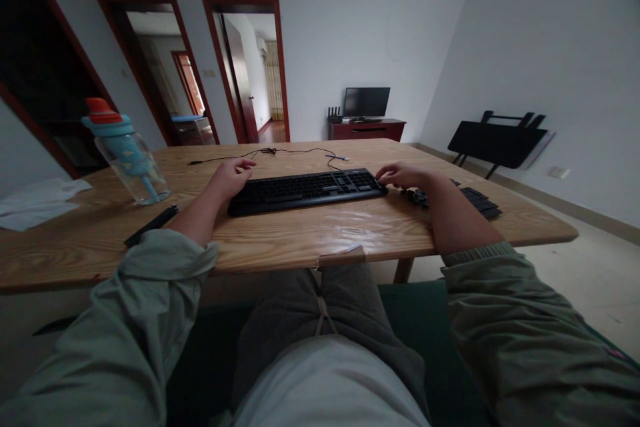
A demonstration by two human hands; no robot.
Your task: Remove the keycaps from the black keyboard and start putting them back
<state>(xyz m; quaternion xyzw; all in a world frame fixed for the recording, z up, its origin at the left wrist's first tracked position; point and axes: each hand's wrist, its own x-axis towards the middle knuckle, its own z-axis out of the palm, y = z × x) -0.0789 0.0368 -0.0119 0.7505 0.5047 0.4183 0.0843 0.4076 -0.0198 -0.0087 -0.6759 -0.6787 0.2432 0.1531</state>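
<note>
A black keyboard (307,190) lies at a slight slant on the wooden table (280,240) in front of me. My left hand (233,177) is at its far left corner, fingers curled around that end. At the opposite end, my right hand (403,175) has its bent fingertips against the keyboard's right edge. A thin black cable (295,150) with a bundled loop runs across the table behind the keyboard. Beside my right wrist is a pile of small black pieces (417,197), partly hidden by the arm.
Flat black pieces (480,202) lie right of my forearm. At left stand a clear bottle with a blue and red top (133,160), white tissue (40,203) and a slim black object (151,225). A monitor (367,102) and folded black table (495,141) are farther back.
</note>
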